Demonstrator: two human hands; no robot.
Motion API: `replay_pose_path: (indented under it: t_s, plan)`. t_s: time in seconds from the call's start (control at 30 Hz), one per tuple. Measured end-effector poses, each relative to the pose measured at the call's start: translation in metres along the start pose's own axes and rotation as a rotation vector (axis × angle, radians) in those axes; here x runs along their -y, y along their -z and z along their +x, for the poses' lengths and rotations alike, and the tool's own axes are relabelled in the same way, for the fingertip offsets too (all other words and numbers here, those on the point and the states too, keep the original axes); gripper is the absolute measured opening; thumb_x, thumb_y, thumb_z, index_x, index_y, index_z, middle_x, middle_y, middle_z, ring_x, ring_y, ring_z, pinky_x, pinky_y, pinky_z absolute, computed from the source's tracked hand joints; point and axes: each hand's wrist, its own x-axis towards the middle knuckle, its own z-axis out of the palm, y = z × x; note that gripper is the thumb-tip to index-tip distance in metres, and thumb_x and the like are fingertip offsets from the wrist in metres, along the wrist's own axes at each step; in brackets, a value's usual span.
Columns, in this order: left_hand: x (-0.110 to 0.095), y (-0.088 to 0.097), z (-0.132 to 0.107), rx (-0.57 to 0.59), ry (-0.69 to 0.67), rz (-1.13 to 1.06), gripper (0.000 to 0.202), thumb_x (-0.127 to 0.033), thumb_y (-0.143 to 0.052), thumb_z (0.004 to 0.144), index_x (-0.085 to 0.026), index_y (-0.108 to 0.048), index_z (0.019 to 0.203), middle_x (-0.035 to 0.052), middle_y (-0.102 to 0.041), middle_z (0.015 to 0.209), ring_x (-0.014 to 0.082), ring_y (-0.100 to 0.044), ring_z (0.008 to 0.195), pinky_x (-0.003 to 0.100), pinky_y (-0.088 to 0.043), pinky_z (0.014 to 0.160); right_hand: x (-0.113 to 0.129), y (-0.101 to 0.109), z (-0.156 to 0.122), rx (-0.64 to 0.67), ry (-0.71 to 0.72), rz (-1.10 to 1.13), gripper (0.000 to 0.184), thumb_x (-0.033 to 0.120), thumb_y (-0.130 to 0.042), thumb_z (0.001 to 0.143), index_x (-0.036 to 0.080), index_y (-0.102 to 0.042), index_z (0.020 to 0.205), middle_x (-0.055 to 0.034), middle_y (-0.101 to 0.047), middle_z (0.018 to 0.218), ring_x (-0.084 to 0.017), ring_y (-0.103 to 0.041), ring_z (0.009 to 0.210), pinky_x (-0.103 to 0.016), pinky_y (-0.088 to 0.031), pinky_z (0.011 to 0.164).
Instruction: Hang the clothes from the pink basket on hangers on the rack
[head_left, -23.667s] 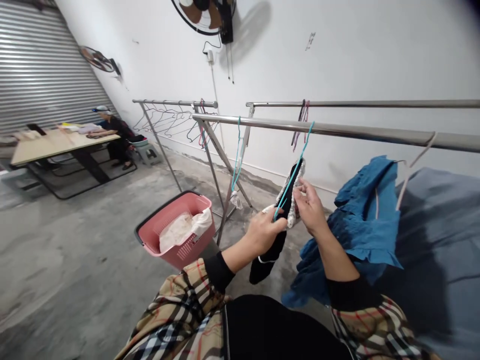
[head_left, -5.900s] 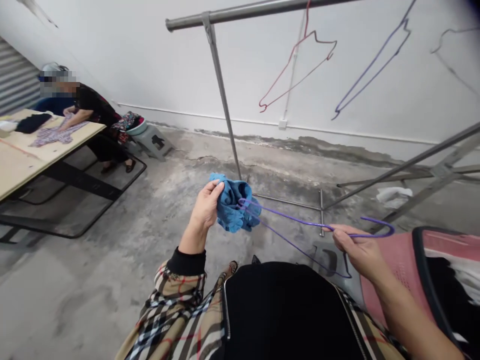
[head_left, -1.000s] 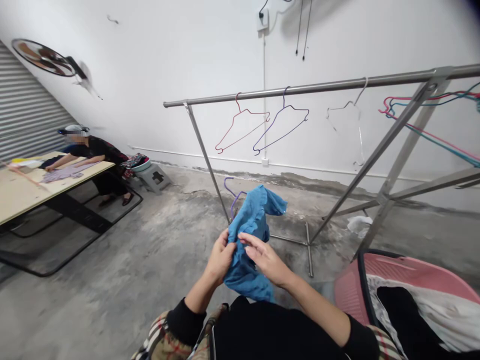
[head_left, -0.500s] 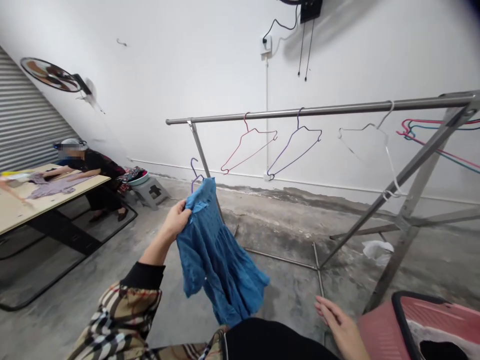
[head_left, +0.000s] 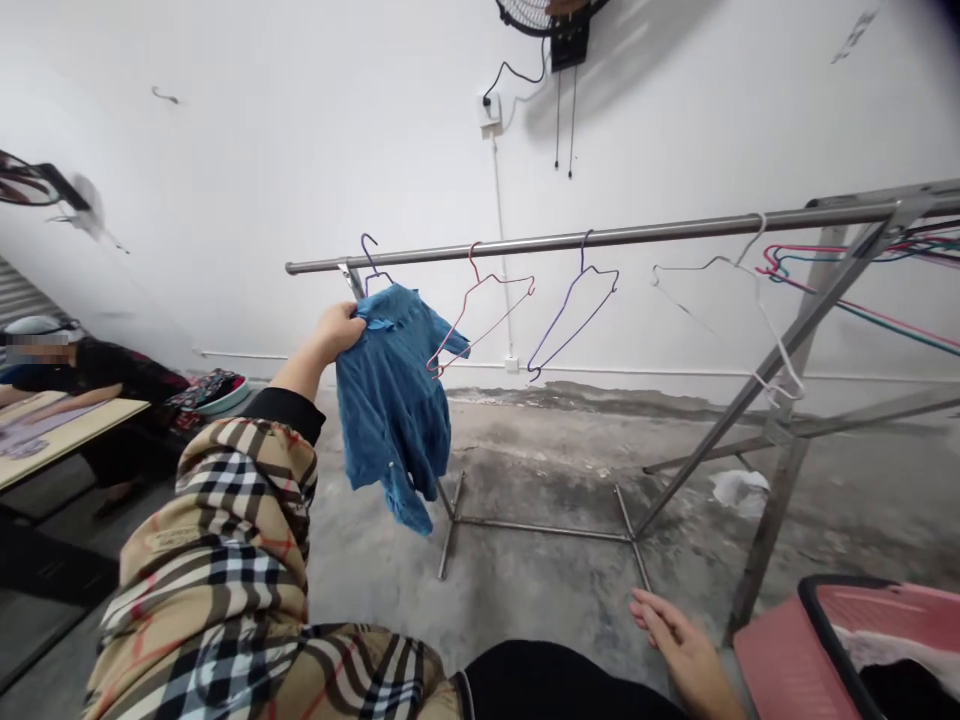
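My left hand (head_left: 341, 330) pinches the shoulder of a blue dress (head_left: 401, 385) near the rail's left end. A purple hanger (head_left: 369, 262) rises from the dress's neckline, its hook close to the metal rail (head_left: 637, 238); whether it rests on it I cannot tell. Low at the right, my right hand (head_left: 679, 640) is empty, fingers loosely stretched out, beside a pink basket (head_left: 776, 640). Bare hangers hang to the right of the dress: a red one (head_left: 480, 330), a purple one (head_left: 574, 320) and a white one (head_left: 765, 300).
The rack's slanted leg (head_left: 720, 440) and floor bars (head_left: 540, 528) stand ahead. Further right hang several pink and green hangers (head_left: 862, 300). At the far left a person (head_left: 112, 370) leans over a table (head_left: 90, 430). A white plastic bag (head_left: 739, 490) lies on the floor.
My left hand has raised the dress and its hanger up to the rail's left end. The view has swung right. My right hand stays low by the basket.
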Motion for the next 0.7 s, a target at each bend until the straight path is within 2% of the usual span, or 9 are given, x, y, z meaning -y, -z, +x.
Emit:
replay_pose_path:
  t_s: [0.1,0.2,0.27,0.37,0.43,0.5,0.57,0.63,0.7]
  plan:
    - [0.006,-0.013,0.018,0.01,0.033,0.139,0.04,-0.012,-0.05,0.064,-0.007,-0.065,0.1,0.0094,-0.068,0.082,0.0222,-0.06,0.077,0.033,-0.049,0.071,-0.001,-0.005,-0.004,-0.023,-0.006,-0.006,0.049,0.061,-0.061,0.053,0.022,-0.073,0.081,-0.0114,-0.075,0.083,-0.032,-0.072,0.088,-0.041,-0.059,0.081]
    - [0.008,-0.026,0.017,0.049,0.029,0.186,0.033,-0.012,-0.056,0.063,-0.007,-0.065,0.095,0.0156,-0.069,0.087,0.0295,-0.063,0.081,0.041,-0.05,0.073,0.0,-0.008,-0.008,-0.038,0.002,-0.012,0.045,0.059,-0.061,0.054,0.023,-0.075,0.079,-0.0104,-0.075,0.084,-0.032,-0.072,0.087,-0.041,-0.059,0.078]
    - [0.003,-0.035,0.01,-0.003,0.008,0.236,0.039,-0.017,-0.06,0.067,-0.005,-0.062,0.104,0.0241,-0.065,0.108,0.0382,-0.06,0.099,0.051,-0.048,0.082,0.001,-0.011,-0.009,-0.05,0.007,-0.025,0.044,0.058,-0.062,0.055,0.024,-0.076,0.079,-0.0101,-0.075,0.086,-0.031,-0.071,0.087,-0.04,-0.059,0.077]
    - [-0.018,-0.055,-0.002,-0.147,-0.171,0.254,0.059,-0.034,-0.059,0.079,-0.007,-0.047,0.13,0.0268,-0.039,0.144,0.0445,-0.037,0.131,0.064,-0.033,0.101,0.002,-0.017,-0.009,-0.062,0.014,-0.055,0.047,0.059,-0.062,0.057,0.022,-0.077,0.083,-0.0106,-0.075,0.088,-0.031,-0.071,0.088,-0.04,-0.058,0.077]
    - [-0.037,-0.073,-0.005,-0.091,-0.309,0.126,0.064,-0.04,-0.056,0.083,-0.01,-0.04,0.138,0.0226,-0.038,0.147,0.0394,-0.035,0.134,0.059,-0.031,0.107,0.003,-0.022,-0.009,-0.076,0.035,-0.072,0.049,0.059,-0.06,0.061,0.02,-0.077,0.086,-0.0109,-0.075,0.091,-0.031,-0.07,0.09,-0.042,-0.057,0.082]
    - [-0.058,-0.095,-0.006,0.115,-0.308,-0.106,0.072,-0.038,-0.059,0.081,-0.01,-0.035,0.143,0.0223,-0.044,0.142,0.0325,-0.052,0.12,0.048,-0.044,0.1,0.007,-0.027,-0.009,-0.095,0.074,-0.084,0.048,0.058,-0.058,0.066,0.02,-0.077,0.088,-0.0107,-0.075,0.096,-0.03,-0.069,0.094,-0.043,-0.054,0.088]
    - [-0.08,-0.115,-0.005,0.344,-0.221,-0.337,0.083,-0.03,-0.062,0.076,-0.013,-0.025,0.148,0.0236,-0.045,0.141,0.0223,-0.065,0.092,0.037,-0.053,0.078,0.011,-0.031,-0.012,-0.11,0.108,-0.08,0.047,0.056,-0.056,0.07,0.019,-0.076,0.09,-0.0103,-0.075,0.096,-0.029,-0.069,0.095,-0.043,-0.052,0.092]
    - [-0.105,-0.132,-0.006,0.494,-0.174,-0.523,0.086,-0.022,-0.058,0.072,-0.014,-0.019,0.148,0.0244,-0.049,0.137,0.01,-0.058,0.06,0.026,-0.048,0.054,0.013,-0.031,-0.016,-0.128,0.119,-0.058,0.045,0.054,-0.055,0.074,0.018,-0.076,0.092,-0.0096,-0.075,0.093,-0.027,-0.069,0.092,-0.042,-0.053,0.09]
    - [-0.131,-0.146,-0.01,0.562,-0.185,-0.637,0.08,-0.014,-0.052,0.07,-0.013,-0.023,0.145,0.0225,-0.056,0.129,0.0033,-0.042,0.043,0.021,-0.036,0.042,0.013,-0.028,-0.022,-0.167,0.116,-0.033,0.043,0.052,-0.055,0.075,0.018,-0.076,0.093,-0.0088,-0.075,0.091,-0.026,-0.069,0.089,-0.04,-0.053,0.087]
